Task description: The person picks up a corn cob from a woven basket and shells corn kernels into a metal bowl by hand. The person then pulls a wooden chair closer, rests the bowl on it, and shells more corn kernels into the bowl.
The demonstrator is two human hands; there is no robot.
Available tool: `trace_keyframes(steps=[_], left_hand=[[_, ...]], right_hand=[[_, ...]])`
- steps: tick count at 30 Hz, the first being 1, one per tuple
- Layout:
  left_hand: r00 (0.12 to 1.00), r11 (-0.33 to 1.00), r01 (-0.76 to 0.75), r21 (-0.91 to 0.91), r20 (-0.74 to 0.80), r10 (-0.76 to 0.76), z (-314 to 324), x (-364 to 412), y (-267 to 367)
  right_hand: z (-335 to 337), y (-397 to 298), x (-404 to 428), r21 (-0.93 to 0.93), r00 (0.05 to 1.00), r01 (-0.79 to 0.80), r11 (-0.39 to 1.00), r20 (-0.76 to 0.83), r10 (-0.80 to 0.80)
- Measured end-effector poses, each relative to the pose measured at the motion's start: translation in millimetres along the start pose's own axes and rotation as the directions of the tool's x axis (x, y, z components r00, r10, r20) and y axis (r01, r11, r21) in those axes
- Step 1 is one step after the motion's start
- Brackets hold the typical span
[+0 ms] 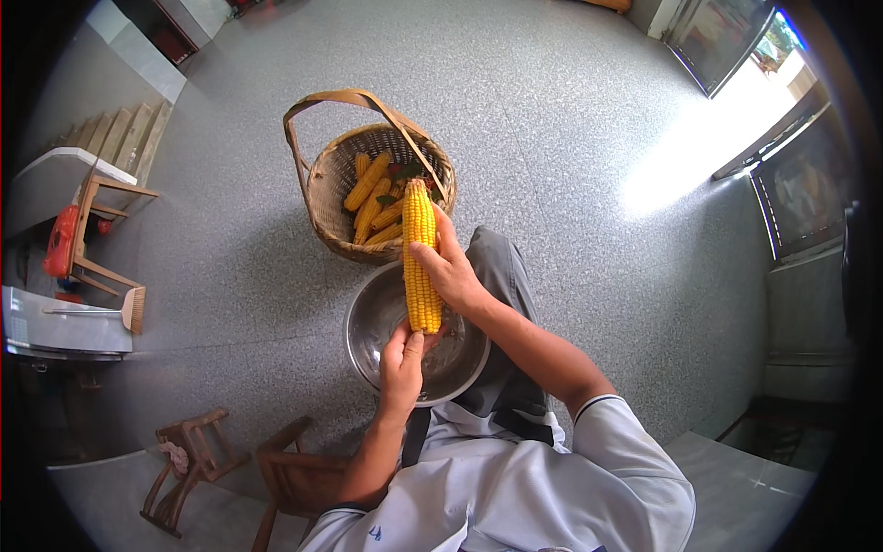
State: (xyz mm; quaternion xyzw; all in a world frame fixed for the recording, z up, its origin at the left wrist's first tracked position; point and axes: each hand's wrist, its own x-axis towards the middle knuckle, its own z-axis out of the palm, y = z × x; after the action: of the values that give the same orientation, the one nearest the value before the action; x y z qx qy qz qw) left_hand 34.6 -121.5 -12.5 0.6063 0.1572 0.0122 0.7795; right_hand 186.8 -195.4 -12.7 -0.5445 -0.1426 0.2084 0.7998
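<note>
A husked ear of yellow corn [419, 269] is held lengthwise between my two hands. My left hand [403, 362] grips its lower end, thumb on top. Farther up, my right hand [452, 265] wraps the cob's right side with the thumb across the kernels. Below the ear lies a stainless steel bowl [365, 345], its inside partly hidden by my hands and the corn. Just beyond the bowl stands a woven bamboo basket [331, 179] with an arched handle. Several ears of corn [372, 190] and some green leaves lie inside it.
Grey speckled floor [552, 138] surrounds me. Small wooden stools [200, 448] stand at lower left, near a wooden chair [296, 469] by my left arm. A broom [131, 310] and a red plastic item [62, 241] are at far left, below concrete stairs [124, 138]. Light enters through an open door [717, 48].
</note>
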Motion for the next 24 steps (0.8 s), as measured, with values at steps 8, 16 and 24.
trace_keyframes(steps=[8,16,24], left_hand=[[0.998,0.991,0.006,-0.134,0.062,0.002,1.4,-0.2,4.5],[0.997,0.988,0.02,-0.15,0.078,-0.008,-0.3,-0.5,5.0],[0.99,0.981,0.143,-0.133,0.008,-0.143,1.1,-0.5,10.2]], right_hand=[[-0.2,-0.1,0.2,0.041,0.999,-0.018,0.999,-0.036,0.02],[1.8,4.3,-0.4,-0.029,0.998,0.038,0.999,-0.045,-0.039],[7.5,3.7,-4.5,-0.088,0.996,0.066,0.994,-0.054,-0.071]])
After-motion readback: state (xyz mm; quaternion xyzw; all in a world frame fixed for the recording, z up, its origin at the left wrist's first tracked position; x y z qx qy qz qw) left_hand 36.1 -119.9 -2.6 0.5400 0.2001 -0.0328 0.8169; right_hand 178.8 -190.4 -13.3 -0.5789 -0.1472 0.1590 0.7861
